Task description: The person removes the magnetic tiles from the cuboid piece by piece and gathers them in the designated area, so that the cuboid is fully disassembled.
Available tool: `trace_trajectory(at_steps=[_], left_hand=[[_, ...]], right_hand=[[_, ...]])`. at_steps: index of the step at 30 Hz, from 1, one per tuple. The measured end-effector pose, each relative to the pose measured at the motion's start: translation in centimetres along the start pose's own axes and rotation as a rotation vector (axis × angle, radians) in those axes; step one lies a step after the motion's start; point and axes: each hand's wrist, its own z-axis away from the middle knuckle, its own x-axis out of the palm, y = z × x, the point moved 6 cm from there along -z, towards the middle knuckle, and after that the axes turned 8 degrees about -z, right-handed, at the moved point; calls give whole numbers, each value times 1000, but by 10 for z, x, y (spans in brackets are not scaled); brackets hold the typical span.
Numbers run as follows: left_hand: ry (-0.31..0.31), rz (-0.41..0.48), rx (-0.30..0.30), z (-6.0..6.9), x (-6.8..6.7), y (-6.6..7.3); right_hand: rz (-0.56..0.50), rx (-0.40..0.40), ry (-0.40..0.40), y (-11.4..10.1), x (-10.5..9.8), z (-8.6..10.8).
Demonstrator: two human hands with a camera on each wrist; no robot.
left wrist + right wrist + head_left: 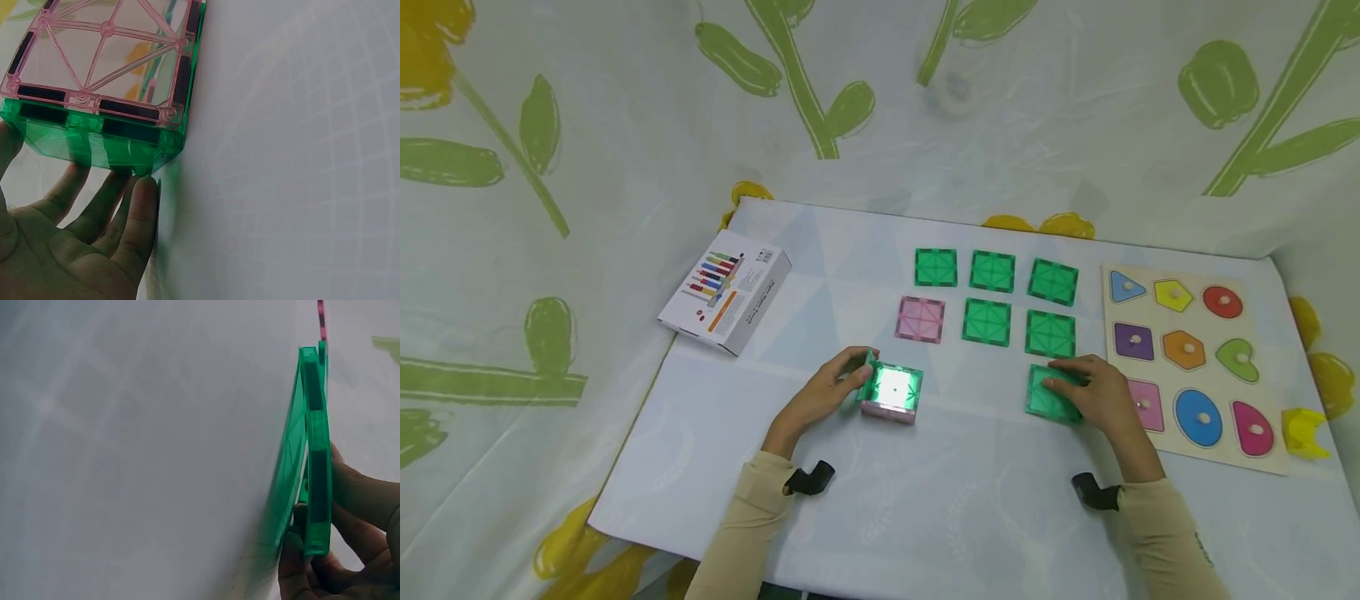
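Near the middle of the table, my left hand point(822, 393) holds the left side of a small cube point(897, 387) built from see-through magnetic tiles. Green tiles form its top and left side, and a pink face point(103, 53) shows toward the person. Farther right, my right hand point(1105, 398) grips a green square magnetic tile point(1043, 398) by its right edge. In the right wrist view that tile point(319, 475) is seen edge-on, with the thumb on one side and fingertips on the other. The cube's inside and far side are hidden.
Behind the hands lie several flat green tiles point(992, 271) in rows and one pink tile point(920, 320). A white box point(726, 290) sits at back left. To the right is a wooden shape puzzle board point(1210, 417), with a yellow piece point(1303, 433) beside it.
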Motion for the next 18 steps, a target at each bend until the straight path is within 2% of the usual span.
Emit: trace_trajectory(at_steps=[9, 18], left_hand=[[-3, 22, -24, 0, 0, 0], [-4, 31, -32, 1, 1, -1]], right_hand=[[25, 2, -32, -4, 0, 2], [34, -5, -30, -6, 0, 3]])
